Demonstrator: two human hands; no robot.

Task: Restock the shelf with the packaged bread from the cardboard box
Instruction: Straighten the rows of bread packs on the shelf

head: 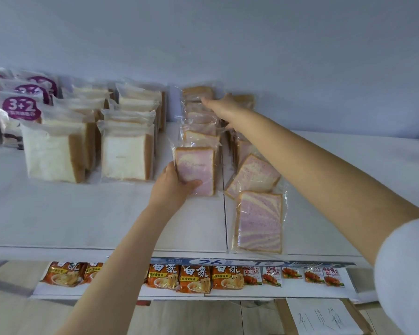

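Observation:
On the white shelf (82,213) stands a row of purple-swirl bread packs (198,117), one behind another. My left hand (173,187) grips the front pack (196,165) of that row from its lower left and holds it upright. My right hand (221,105) reaches over to the back of the row, fingers straight, touching the rearmost pack (196,93). To the right, two more purple-swirl packs lie flat: one tilted (254,175), one nearer the shelf's front edge (260,222). A cardboard box (324,317) with a handwritten paper label shows at the bottom right.
White bread packs (126,151) stand in two rows left of the purple ones. Packs with purple "3+2" labels (20,110) stand at the far left. Instant noodle packs (194,278) and small snack packets (300,276) fill the lower shelf. A wall backs the shelf.

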